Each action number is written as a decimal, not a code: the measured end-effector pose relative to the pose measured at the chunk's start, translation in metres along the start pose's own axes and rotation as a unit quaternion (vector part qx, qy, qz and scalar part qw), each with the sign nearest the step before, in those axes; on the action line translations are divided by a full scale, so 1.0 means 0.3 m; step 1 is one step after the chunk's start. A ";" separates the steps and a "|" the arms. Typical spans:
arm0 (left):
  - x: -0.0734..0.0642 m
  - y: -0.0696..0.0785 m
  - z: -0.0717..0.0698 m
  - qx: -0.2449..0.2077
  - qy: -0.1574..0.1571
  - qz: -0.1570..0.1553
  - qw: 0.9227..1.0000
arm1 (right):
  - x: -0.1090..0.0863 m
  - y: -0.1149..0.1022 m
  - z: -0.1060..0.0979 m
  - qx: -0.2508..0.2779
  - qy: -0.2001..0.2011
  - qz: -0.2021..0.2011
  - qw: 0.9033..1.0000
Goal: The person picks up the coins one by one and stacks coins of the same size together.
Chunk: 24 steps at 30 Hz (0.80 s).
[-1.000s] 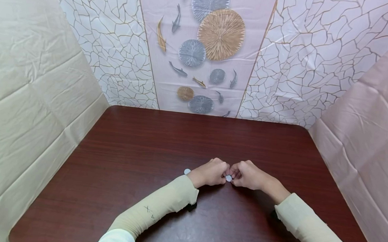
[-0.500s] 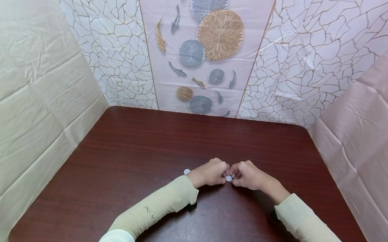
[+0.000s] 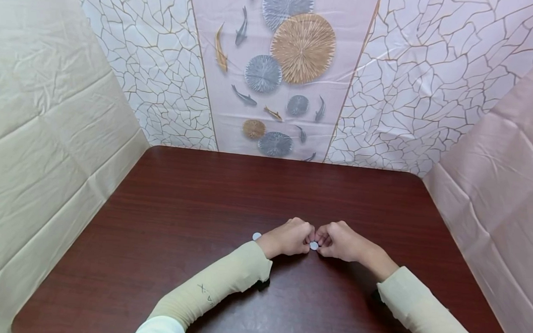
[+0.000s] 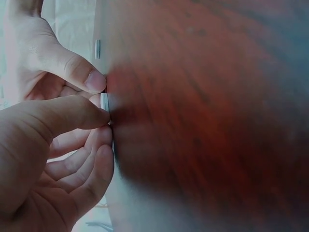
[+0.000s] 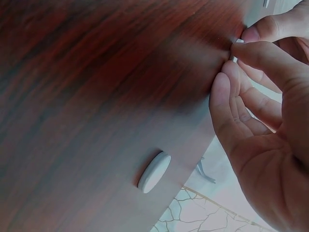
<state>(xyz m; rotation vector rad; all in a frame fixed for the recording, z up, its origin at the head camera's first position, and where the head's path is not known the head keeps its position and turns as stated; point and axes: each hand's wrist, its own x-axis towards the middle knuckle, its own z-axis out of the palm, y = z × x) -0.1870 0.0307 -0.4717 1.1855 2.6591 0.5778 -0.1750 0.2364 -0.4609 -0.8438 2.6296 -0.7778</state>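
Observation:
A small white disc [image 3: 314,245] lies at tabletop level between my two hands. My left hand [image 3: 291,237] has curled fingers, and its thumb and fingertips pinch the disc's left edge. From the opposite side my right hand [image 3: 343,241] does the same, thumb tip [image 4: 95,81] near the disc. The two hands almost meet behind it. Left of my left wrist rests a second white disc [image 3: 256,236], partly covered by the wrist. A third white disc [image 5: 154,172] shows on the table in the right wrist view; the right arm hides it from the head view.
The dark reddish-brown table [image 3: 194,193] has rounded far corners. Behind it hangs a cloth [image 3: 269,112] printed with fish and round shapes. Pale cloth walls [image 3: 49,127] stand on both sides. A dark object [image 3: 262,285] sits beneath the left sleeve.

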 end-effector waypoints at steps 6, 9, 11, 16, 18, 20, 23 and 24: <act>-0.008 -0.012 -0.011 -0.002 -0.006 0.003 1.000 | -0.007 0.000 -0.013 0.011 -0.013 0.004 1.000; -0.024 -0.019 -0.028 -0.006 -0.005 0.004 1.000 | -0.020 0.000 -0.021 0.017 -0.011 -0.002 1.000; -0.040 -0.027 -0.042 -0.005 -0.002 0.007 1.000 | -0.031 0.002 -0.028 0.019 -0.001 -0.011 1.000; -0.101 -0.066 -0.088 0.013 0.013 0.014 1.000 | -0.068 0.013 -0.055 -0.002 0.048 -0.020 0.999; -0.133 -0.087 -0.108 0.022 0.023 0.013 0.999 | -0.087 0.017 -0.068 -0.019 0.066 -0.015 0.998; -0.169 -0.113 -0.128 0.033 0.040 0.011 0.999 | -0.108 0.019 -0.079 -0.042 0.081 -0.005 0.996; -0.228 -0.153 -0.157 0.041 0.063 0.001 0.997 | -0.143 0.023 -0.086 -0.072 0.094 0.009 0.993; -0.249 -0.166 -0.166 0.042 0.068 -0.006 0.997 | -0.155 0.024 -0.086 -0.080 0.097 0.014 0.992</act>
